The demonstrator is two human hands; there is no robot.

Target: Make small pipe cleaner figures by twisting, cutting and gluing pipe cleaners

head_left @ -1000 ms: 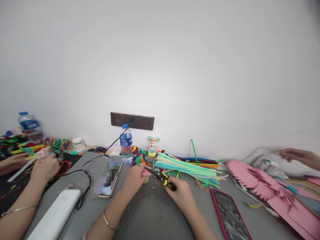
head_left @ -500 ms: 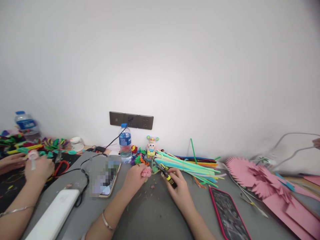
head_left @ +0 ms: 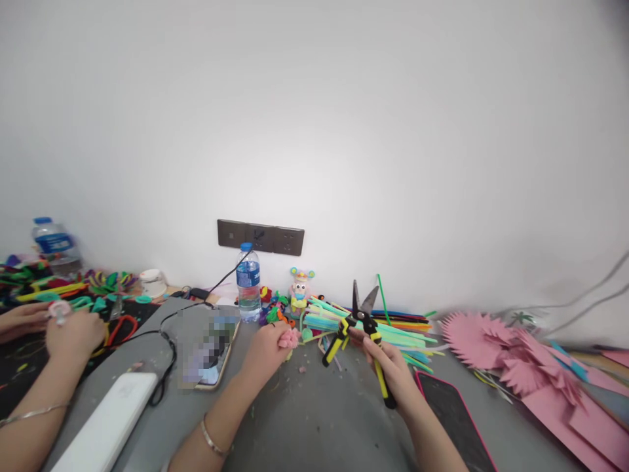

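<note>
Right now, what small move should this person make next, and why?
Perhaps the right hand should squeeze the cutters shut: the blades stand open, pointing upward, and the handles are spread wide. Nothing appears caught between the blades, and the left hand, holding the pink fuzzy piece, is well apart from them.

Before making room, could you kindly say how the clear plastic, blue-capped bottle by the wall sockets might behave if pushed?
The bottle could tip, standing tall and narrow. Once down, its round body would probably roll. The black cable crossing in front might snag.
</note>
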